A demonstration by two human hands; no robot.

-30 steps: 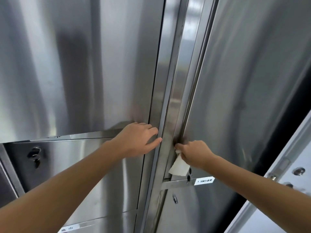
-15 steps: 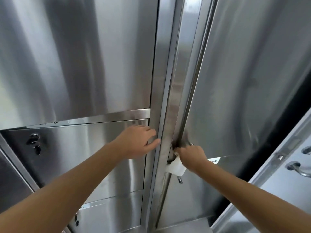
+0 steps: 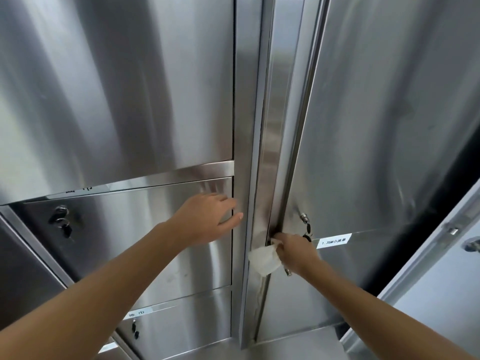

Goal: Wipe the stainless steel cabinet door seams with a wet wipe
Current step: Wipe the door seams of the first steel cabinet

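The wet wipe (image 3: 263,259) was bunched in the person's right hand (image 3: 296,252), low on the vertical seam (image 3: 271,224) between the centre post (image 3: 244,126) and the tall right door (image 3: 376,126). The fingers of that hand were curled round the wipe and pushed against the seam. Their tips were hidden in the gap, so I could not tell how deep they went. Part of the wipe was covered by the hand, and a loose white fold hung out to the left over the post.

The left hand (image 3: 207,216) lay flat on the right edge of a small door (image 3: 130,242) left of the post. Its fingers were straight and held nothing, and the thumb reached onto the post.

Just right of the right hand, a lock with hanging keys (image 3: 307,226) sat on the right door, partly behind the knuckles. A white label (image 3: 333,240) was stuck beside it, its print too small to read surely. The small door had its own lock and keys (image 3: 62,222) near its left side. Below it another door carried a label (image 3: 136,314) and a key (image 3: 135,331). At the far right stood another steel cabinet (image 3: 441,294), its handle (image 3: 472,244) cut off by the edge of view.
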